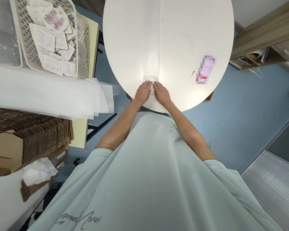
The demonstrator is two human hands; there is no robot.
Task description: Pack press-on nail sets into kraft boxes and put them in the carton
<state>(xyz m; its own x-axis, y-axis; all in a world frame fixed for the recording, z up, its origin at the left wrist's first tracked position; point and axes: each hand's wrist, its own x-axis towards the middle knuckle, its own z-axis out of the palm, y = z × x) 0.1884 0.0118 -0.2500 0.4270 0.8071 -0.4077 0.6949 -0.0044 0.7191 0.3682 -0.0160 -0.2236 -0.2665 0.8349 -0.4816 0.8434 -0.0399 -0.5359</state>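
A long, translucent white strip of sheet material (151,41) lies on the round white table (195,29), running from the far edge toward my body. Its near end looks doubled over into a small flat bundle (150,78). At the left side of that bundle my left hand (143,92) is closed, fingertips pressed on it. My right hand (162,93) is closed on its right side, fingertips close to those of the left. The exact grip under the fingers is hidden.
A blurred pink item (206,69) lies at the table's right. On the left, a side table (80,134) bears a perforated basket (83,45) of white cards, a stack of translucent sheets (50,93) and packed flat cardboard (48,141). Wooden shelving (262,35) stands at the right.
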